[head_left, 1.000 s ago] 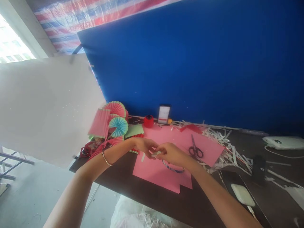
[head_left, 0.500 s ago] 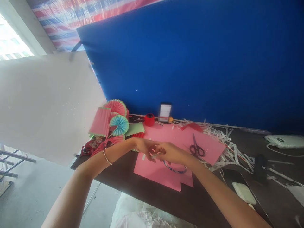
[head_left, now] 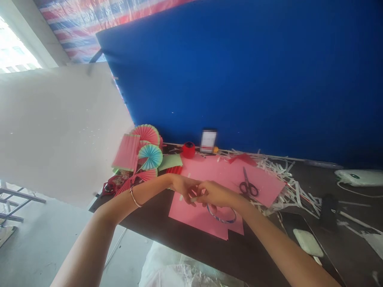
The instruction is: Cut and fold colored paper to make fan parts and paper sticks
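My left hand (head_left: 184, 187) and my right hand (head_left: 214, 194) meet over pink paper sheets (head_left: 199, 223), their fingers bent and touching. Between the fingertips is a small pale strip (head_left: 194, 199); both hands pinch it, and much of it is hidden. Just below my right hand is a thin ring with a blue-and-white pattern (head_left: 223, 220), like a tape roll, partly covered by the fingers. Whether the ring touches that hand I cannot tell. Dark-handled scissors (head_left: 248, 187) lie on the pink paper to the right.
Folded paper fans (head_left: 150, 156) and a light green sheet (head_left: 171, 162) are at the left. A red round object (head_left: 188, 150) stands at the back. White paper strips (head_left: 295, 191) heap along the right. Beyond them are a phone-like dark slab (head_left: 295, 223) and a white device (head_left: 359, 177). A blue panel (head_left: 239, 79) rises behind.
My hands stay in nearly the same place, with the fingers shifting slightly around the pale strip. The patterned ring sits a touch lower and shows a little more.
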The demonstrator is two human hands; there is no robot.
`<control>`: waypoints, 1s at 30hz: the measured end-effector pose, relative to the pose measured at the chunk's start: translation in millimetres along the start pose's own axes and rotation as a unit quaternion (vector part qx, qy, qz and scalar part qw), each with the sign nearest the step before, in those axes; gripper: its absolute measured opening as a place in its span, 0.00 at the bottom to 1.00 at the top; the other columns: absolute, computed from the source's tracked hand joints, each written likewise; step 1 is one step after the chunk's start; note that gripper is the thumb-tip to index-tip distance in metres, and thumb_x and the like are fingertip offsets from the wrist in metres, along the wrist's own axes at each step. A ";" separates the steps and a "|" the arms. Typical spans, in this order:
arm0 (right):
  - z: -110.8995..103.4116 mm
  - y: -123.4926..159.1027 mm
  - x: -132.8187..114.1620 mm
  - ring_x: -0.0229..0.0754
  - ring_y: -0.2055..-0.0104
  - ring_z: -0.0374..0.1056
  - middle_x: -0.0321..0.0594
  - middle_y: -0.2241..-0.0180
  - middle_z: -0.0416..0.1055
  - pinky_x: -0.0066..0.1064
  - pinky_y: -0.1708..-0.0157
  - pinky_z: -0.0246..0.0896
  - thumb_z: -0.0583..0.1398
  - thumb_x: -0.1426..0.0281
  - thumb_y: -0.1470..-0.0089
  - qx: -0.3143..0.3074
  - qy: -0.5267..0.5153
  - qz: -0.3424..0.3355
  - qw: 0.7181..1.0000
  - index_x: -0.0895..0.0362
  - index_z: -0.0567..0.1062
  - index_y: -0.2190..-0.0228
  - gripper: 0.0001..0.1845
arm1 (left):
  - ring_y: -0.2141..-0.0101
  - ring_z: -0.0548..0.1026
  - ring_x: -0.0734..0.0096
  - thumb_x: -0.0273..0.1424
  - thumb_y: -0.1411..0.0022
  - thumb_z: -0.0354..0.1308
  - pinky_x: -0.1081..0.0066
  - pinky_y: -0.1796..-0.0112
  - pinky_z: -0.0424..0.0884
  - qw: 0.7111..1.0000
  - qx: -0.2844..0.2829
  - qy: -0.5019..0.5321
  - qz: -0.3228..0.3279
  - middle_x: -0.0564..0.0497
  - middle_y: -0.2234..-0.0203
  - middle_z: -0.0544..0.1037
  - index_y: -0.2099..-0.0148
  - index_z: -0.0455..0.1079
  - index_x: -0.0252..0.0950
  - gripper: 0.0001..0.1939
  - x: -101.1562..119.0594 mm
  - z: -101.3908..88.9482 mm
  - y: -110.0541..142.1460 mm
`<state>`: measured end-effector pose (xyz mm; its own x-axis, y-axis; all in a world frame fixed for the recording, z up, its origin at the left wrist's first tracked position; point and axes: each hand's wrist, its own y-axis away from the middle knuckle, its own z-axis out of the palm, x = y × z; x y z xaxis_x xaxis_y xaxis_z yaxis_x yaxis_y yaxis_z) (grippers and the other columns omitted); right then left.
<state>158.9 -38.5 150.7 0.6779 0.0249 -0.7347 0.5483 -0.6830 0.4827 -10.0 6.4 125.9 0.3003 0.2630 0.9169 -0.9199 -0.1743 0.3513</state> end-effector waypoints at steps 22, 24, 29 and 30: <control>34.1 -12.4 32.4 0.33 0.87 0.65 0.40 0.78 0.73 0.20 0.91 0.48 0.59 0.57 0.55 0.175 -0.314 -0.076 0.930 0.61 0.71 0.68 0.19 | 0.54 0.71 0.56 0.44 0.41 0.51 0.59 0.50 0.62 0.831 0.492 0.057 0.253 0.42 0.59 0.76 0.56 0.74 0.31 0.22 -49.0 65.4 -28.6; 35.1 -12.0 32.7 0.34 0.86 0.65 0.42 0.76 0.74 0.21 0.91 0.49 0.58 0.56 0.54 0.172 -0.320 -0.072 0.929 0.61 0.71 0.64 0.21 | 0.57 0.73 0.58 0.45 0.42 0.52 0.60 0.51 0.64 0.823 0.513 0.046 0.239 0.44 0.63 0.78 0.56 0.74 0.31 0.23 -43.6 63.8 -30.3; 36.5 -0.8 31.5 0.33 0.86 0.64 0.46 0.68 0.75 0.23 0.89 0.53 0.59 0.55 0.54 0.218 -0.311 -0.067 0.923 0.59 0.68 0.55 0.28 | 0.62 0.75 0.59 0.46 0.45 0.54 0.60 0.54 0.66 0.801 0.524 0.131 0.259 0.42 0.69 0.78 0.61 0.75 0.28 0.24 -42.9 50.8 -32.1; 36.9 2.4 31.6 0.32 0.86 0.64 0.47 0.65 0.74 0.23 0.89 0.55 0.59 0.55 0.54 0.236 -0.303 -0.070 0.921 0.58 0.67 0.54 0.28 | 0.62 0.75 0.59 0.46 0.46 0.56 0.60 0.54 0.66 0.795 0.523 0.159 0.263 0.41 0.68 0.78 0.61 0.75 0.28 0.24 -44.6 47.9 -32.5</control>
<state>163.6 -66.3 111.1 0.1399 -0.1767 -0.9743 0.2388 -0.9489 0.2063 18.7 -45.1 82.7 -0.2893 0.0900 0.9530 -0.1332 -0.9897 0.0531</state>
